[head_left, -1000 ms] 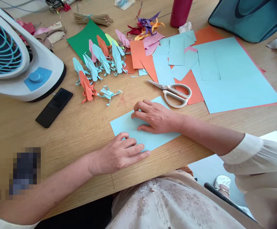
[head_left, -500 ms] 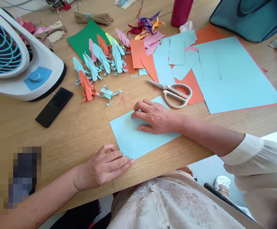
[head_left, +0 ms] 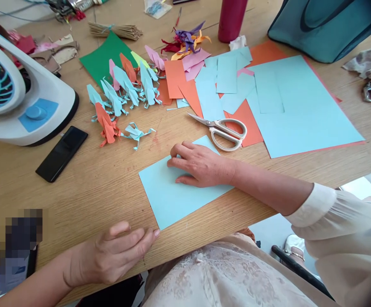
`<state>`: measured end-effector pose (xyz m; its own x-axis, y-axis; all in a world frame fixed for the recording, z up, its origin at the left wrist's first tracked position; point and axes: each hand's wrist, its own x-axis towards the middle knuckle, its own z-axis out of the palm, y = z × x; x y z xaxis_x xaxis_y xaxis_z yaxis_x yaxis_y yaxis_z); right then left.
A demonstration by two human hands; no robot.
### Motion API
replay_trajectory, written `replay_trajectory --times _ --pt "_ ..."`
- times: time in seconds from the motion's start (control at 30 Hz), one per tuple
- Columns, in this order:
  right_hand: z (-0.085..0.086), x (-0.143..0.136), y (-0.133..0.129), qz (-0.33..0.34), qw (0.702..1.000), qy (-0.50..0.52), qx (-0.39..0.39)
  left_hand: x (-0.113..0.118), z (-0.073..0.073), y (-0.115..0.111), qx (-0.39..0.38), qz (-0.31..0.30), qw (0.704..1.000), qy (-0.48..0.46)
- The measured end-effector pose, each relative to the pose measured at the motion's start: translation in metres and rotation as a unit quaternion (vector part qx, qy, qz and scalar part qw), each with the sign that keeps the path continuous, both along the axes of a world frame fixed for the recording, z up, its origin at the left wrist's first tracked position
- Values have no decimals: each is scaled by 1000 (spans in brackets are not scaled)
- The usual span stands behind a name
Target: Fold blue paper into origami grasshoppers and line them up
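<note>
A light blue paper sheet (head_left: 175,200) lies flat near the table's front edge. My right hand (head_left: 198,164) rests on its upper part with the fingers apart and slightly bent, holding nothing. At the sheet's lower left corner is my left hand (head_left: 121,251), its fingers loosely bent and apart, with nothing visible in them; the fingertips are close to the corner. Scissors (head_left: 226,133) with white handles lie just behind the sheet. To the left of them stand folded paper figures (head_left: 121,87), mostly light blue, and a single blue one (head_left: 136,134) lies nearer.
A white fan (head_left: 44,98) and a black phone (head_left: 62,153) are on the left. Behind, a big blue sheet (head_left: 309,115) overlaps orange pieces (head_left: 252,128). Farther back are a dark red bottle (head_left: 232,19), a teal bag (head_left: 326,30) and a bundle of sticks (head_left: 116,30).
My left hand has drawn back to the left from the sheet's lower corner, uncovering it. My right hand stays on the sheet. The whole view has shifted slightly.
</note>
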<state>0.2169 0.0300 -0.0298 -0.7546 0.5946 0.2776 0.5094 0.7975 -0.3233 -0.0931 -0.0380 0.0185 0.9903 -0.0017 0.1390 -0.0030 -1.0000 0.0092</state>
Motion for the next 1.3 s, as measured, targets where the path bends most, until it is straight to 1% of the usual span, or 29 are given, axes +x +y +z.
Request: replay_trajectory --times 0.03,0.07,0.13,0.17,0.2,0.3,0.4,0.53,0.6,0.67,0.77,0.8,0.87,0.97,1.07,1.13,1.2,1.3 --pt "1 0 0 0 1000 0 -3 2 3 1 10 -11 1000 0" --pt "1 0 0 0 1000 0 -6 5 6 1 17 -10 1000 -6" --pt "1 1 0 0 1000 1 -8 13 11 3 27 15 999 -19" --pt "1 1 0 -1 1000 3 -8 18 13 4 29 38 999 -21" --pt "1 1 0 -2 1000 6 -6 23 15 4 32 46 998 -13" --pt "0 0 0 -4 1000 12 -3 31 14 5 27 28 999 -3" --pt "0 0 0 -4 1000 12 -3 30 11 2 -1 31 1000 3" --pt "-1 -1 1 -2 1000 10 -10 22 9 0 -26 42 999 0" --pt "-1 -1 2 -3 1000 4 -16 19 8 2 -42 40 998 -9" --pt "0 -1 2 -4 1000 -3 -23 19 6 7 -59 51 996 -31" --pt "1 0 3 -3 1000 0 -28 31 4 22 -58 107 991 -49" --pt "1 0 3 -3 1000 3 -29 39 4 29 -49 138 987 -59" --pt "1 0 3 -2 999 9 -34 59 4 43 -56 187 979 -55" --pt "0 -2 4 -9 999 27 -41 91 2 60 -62 290 953 -58" --pt "-1 -2 5 -14 996 60 -56 113 -3 69 -102 360 924 -79" --pt "1 0 6 -18 991 100 -84 120 -9 71 -121 399 903 -99" --pt "5 5 7 -33 982 150 -112 122 -15 71 -140 431 886 -102" --pt "15 14 9 -88 970 194 -118 122 -21 68 -149 452 876 -77"
